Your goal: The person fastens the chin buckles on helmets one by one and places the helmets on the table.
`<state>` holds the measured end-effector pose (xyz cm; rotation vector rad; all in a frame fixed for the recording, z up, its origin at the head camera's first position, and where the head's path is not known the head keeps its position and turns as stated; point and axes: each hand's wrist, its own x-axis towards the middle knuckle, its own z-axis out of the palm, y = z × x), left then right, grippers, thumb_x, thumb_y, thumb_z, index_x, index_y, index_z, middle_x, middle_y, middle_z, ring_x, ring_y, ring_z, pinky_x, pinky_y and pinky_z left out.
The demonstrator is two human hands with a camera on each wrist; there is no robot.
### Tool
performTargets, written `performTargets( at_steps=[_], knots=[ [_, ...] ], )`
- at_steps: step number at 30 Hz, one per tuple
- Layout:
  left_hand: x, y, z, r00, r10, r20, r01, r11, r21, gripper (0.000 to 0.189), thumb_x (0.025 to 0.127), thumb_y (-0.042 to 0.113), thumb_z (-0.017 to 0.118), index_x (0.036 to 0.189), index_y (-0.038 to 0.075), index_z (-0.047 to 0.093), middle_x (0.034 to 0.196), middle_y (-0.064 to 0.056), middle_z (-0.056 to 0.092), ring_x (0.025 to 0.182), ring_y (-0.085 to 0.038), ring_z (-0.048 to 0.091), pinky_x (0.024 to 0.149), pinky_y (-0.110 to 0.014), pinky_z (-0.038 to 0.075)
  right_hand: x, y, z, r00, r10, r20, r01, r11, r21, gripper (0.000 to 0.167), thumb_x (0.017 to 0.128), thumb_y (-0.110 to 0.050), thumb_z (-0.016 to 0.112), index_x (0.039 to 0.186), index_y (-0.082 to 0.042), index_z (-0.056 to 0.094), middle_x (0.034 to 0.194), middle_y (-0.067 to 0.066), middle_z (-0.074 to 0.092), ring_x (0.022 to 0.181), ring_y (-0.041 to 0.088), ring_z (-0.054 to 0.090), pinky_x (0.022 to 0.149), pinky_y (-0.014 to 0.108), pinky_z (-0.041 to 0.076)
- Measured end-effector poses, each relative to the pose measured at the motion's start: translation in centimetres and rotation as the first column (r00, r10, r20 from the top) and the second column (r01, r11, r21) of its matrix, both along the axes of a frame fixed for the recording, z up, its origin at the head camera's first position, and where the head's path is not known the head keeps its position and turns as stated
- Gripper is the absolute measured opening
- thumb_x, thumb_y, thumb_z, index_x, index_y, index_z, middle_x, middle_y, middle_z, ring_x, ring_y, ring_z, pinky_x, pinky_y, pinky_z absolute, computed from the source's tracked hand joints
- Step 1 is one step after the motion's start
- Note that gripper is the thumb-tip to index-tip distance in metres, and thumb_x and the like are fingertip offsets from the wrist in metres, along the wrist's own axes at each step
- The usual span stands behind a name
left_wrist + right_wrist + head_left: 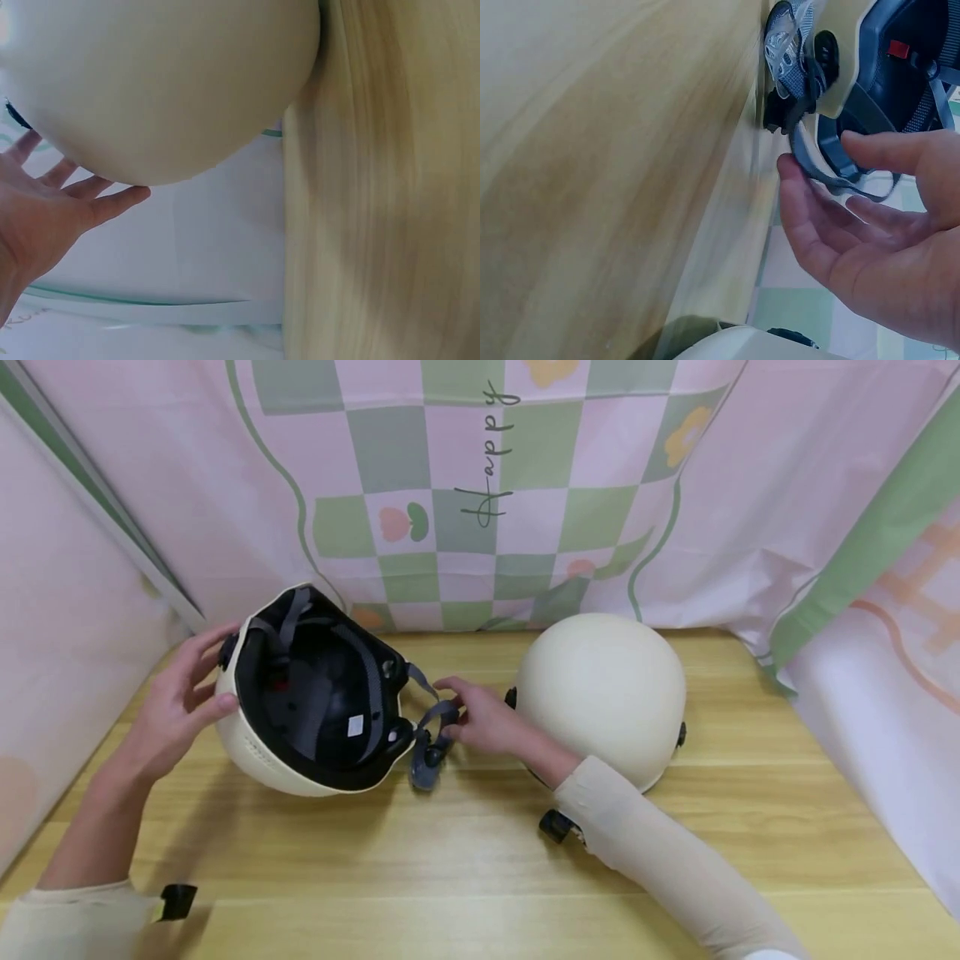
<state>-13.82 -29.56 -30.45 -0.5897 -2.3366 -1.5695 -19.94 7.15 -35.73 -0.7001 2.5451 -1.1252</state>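
Note:
A cream helmet (258,752) lies tipped on the wooden table, its black padded inside facing up and toward the right. My left hand (176,702) holds its left side, thumb at the rim and fingers spread over the shell; the left wrist view shows these fingertips against the smooth shell (172,82). From the helmet's right edge hangs a grey chin strap (431,714). Around that strap is my right hand (483,718). In the right wrist view the strap (804,154) loops across the fingers, with a gap between thumb and fingertips.
Beside my right forearm stands a second cream helmet (603,685), dome up. Printed cloth (465,452) hangs behind the table and at both sides. Bare wooden tabletop (420,868) shows in front of the helmets. A small dark device (178,902) sits at my left wrist.

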Motion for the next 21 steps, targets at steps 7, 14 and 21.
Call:
performTargets(
  at_steps=[7, 14, 21],
  knots=[
    [-0.3, -0.4, -1.1, 0.991, -0.136, -0.012, 0.135, 0.966, 0.22, 0.061, 0.097, -0.003, 0.065, 0.154, 0.008, 0.048, 0.15, -0.007, 0.048, 0.127, -0.012, 0.057, 0.093, -0.015, 0.049, 0.0, 0.3, 0.1, 0.998, -0.036, -0.052, 0.036, 0.999, -0.012, 0.066, 0.09, 0.002, 0.074, 0.151, -0.006, 0.049, 0.101, 0.012, 0.072, 0.09, 0.023, 0.069, 0.082, 0.035, 0.056],
    [-0.2, -0.8, -2.1, 0.986, -0.165, 0.004, 0.159, 0.959, 0.234, 0.061, 0.097, -0.012, 0.053, 0.155, 0.007, 0.046, 0.148, -0.004, 0.052, 0.122, -0.011, 0.059, 0.091, -0.015, 0.051, 0.0, 0.6, 0.2, 1.0, 0.006, 0.002, -0.006, 0.99, -0.142, 0.075, 0.086, 0.007, 0.077, 0.152, -0.001, 0.042, 0.089, 0.01, 0.074, 0.078, 0.016, 0.069, 0.076, 0.03, 0.056],
    [-0.1, -1.7, -3.1, 0.985, -0.138, 0.1, 0.119, 0.977, 0.177, 0.063, 0.1, -0.012, 0.05, 0.158, 0.012, 0.043, 0.139, 0.005, 0.056, 0.112, -0.004, 0.063, 0.084, -0.014, 0.054, 0.5, 0.9, 0.6, 0.997, 0.072, 0.018, -0.068, 0.987, -0.148, 0.07, 0.083, 0.008, 0.079, 0.145, 0.008, 0.048, 0.109, 0.018, 0.075, 0.09, 0.023, 0.074, 0.085, 0.033, 0.058]
  ],
)
